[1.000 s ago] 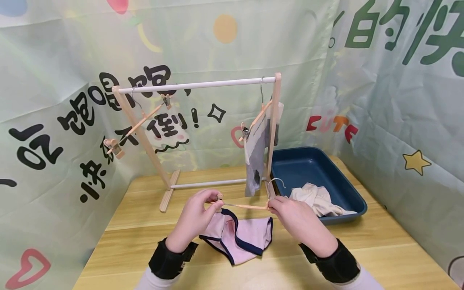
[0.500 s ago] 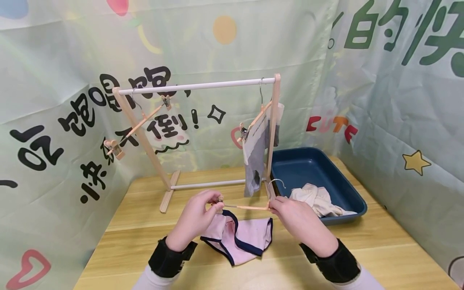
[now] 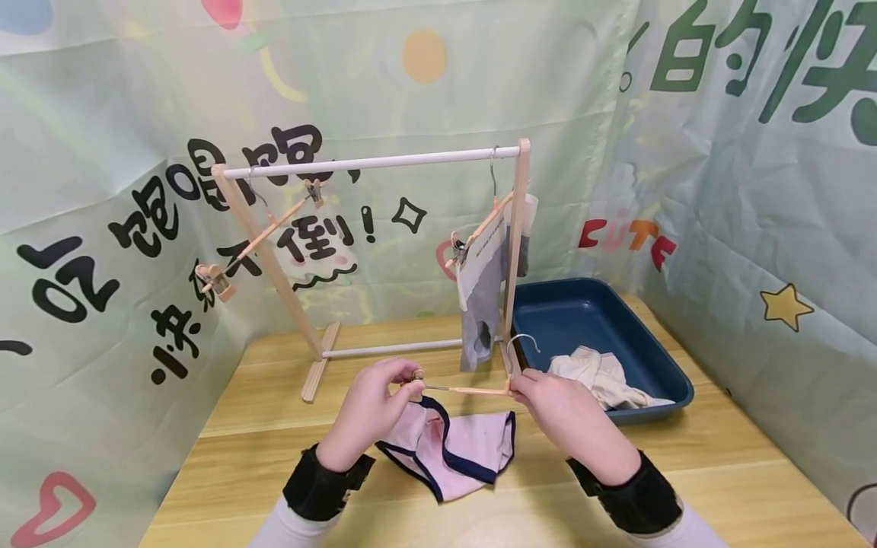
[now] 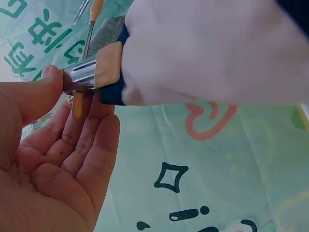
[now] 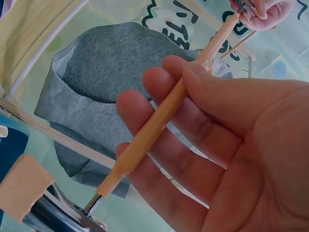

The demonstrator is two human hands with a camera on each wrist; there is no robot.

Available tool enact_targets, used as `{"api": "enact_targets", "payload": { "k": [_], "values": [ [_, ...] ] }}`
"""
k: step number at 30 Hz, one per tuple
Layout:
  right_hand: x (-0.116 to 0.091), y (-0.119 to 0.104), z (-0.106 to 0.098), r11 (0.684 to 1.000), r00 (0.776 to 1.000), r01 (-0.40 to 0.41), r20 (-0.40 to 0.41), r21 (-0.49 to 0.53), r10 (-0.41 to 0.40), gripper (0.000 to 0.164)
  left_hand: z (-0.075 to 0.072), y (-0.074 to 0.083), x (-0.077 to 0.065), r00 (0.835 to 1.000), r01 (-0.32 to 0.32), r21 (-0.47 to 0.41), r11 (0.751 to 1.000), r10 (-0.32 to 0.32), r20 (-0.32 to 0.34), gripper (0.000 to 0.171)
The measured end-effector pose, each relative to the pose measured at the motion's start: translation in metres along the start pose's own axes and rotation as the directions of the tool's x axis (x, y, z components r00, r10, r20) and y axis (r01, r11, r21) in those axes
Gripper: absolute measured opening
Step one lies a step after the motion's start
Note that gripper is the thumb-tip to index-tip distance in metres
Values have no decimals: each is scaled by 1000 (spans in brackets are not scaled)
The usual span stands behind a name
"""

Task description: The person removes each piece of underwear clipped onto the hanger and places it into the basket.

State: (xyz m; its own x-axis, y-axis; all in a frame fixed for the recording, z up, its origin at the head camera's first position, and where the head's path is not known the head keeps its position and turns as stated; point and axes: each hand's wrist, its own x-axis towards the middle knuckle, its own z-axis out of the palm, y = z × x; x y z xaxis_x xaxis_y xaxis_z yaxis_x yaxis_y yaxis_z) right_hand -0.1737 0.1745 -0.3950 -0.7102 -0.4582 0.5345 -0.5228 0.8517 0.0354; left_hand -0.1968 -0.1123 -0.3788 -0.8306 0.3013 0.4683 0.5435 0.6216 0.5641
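My left hand (image 3: 375, 407) pinches the spring clip (image 4: 108, 63) at one end of a clip hanger (image 3: 476, 392). In the left wrist view, that clip's peach pad lies on the navy edging of pink underpants (image 3: 479, 434). The underpants rest on the table below, partly folded over. At the hanger's middle, under its metal hook (image 3: 524, 339), my right hand (image 3: 558, 403) holds the bar between thumb and fingers. The right wrist view shows the hanger's other clip (image 5: 26, 188) with no cloth visible in it; in the head view my right hand hides this end.
Behind the hands stands a small wooden rack (image 3: 404, 160). A bare clip hanger (image 3: 263, 240) hangs at its left, and a grey garment (image 3: 482, 304) hangs on another at its right. A blue tray (image 3: 651, 358) at right holds a cream cloth (image 3: 596, 377).
The grey garment on the rack has swung slightly to the left. Both hands keep almost the same place and grip on the hanger.
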Motion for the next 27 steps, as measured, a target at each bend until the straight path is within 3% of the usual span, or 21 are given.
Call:
{"api": "enact_targets", "payload": {
  "k": [27],
  "values": [
    [1,1,2,1000,1000,-1,7,-25,1,14,2,-4,0,999,40,-43,998,-39,9,8]
  ]
}}
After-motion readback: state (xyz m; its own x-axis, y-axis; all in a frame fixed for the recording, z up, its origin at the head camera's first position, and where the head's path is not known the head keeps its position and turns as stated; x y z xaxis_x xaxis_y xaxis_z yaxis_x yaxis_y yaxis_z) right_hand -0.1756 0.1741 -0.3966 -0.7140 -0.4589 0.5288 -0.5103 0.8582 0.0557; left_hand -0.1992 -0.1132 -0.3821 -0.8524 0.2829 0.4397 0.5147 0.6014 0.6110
